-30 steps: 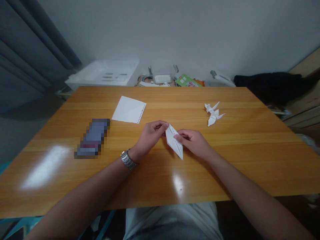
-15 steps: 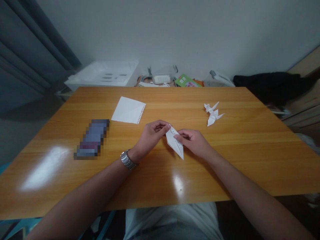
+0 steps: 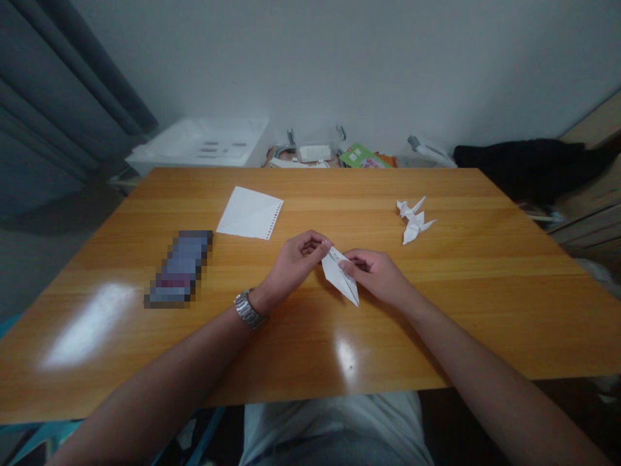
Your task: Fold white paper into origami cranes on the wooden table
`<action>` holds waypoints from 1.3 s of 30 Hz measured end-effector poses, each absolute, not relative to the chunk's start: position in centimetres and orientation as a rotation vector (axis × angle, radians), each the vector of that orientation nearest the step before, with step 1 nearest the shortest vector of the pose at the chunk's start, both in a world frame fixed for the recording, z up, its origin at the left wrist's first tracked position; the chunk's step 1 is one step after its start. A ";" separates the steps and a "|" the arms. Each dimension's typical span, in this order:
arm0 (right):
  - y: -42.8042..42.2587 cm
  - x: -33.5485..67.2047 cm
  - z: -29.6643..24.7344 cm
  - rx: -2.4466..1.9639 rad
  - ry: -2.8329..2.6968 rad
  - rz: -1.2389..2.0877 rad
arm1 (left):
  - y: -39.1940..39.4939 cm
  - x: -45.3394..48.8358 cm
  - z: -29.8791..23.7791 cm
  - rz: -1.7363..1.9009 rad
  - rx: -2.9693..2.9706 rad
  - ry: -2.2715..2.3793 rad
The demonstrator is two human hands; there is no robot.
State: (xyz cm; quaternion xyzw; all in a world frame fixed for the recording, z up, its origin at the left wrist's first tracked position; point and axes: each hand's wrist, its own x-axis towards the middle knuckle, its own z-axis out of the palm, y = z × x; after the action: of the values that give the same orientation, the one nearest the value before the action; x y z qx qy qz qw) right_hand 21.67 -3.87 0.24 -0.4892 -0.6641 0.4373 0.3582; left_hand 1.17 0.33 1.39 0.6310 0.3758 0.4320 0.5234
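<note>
A piece of folded white paper, long and kite-shaped with a point toward me, is held between both hands above the table. My left hand pinches its far upper corner between thumb and fingers. My right hand grips its right edge, the thumb lying on top and the fingers behind. A crease runs down toward the near tip. The right fingertips are hidden behind the paper. Two folded white paper cranes lie close together farther back on the right.
A white sheet with a perforated edge lies at the back left of the wooden table. Nearer me is a pixelated phone-like object. Behind the table stand a white plastic tray and a green booklet.
The near tip of the folded paper has shifted slightly right and up. Both hands keep their holds almost unmoved.
</note>
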 end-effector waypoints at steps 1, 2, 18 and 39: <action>-3.9 21.7 0.3 -1.272 -1.739 1.100 | 0.3 1.2 1.4 0.999 1.532 0.889; -3.9 21.8 0.3 -1.276 -1.766 1.075 | 0.2 1.1 1.5 0.963 1.549 0.882; -3.6 22.0 0.7 -1.291 -1.618 1.082 | 0.4 0.6 1.3 0.989 1.766 0.952; -3.3 22.4 1.0 -1.236 -1.736 1.153 | 0.2 0.4 1.7 0.835 1.921 0.933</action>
State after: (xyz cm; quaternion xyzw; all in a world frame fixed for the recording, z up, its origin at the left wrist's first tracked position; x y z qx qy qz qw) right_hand 22.42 -3.35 0.96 -0.4776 -0.6707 0.4453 0.3518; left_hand 0.37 0.22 1.74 0.7635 0.3709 0.3319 0.4114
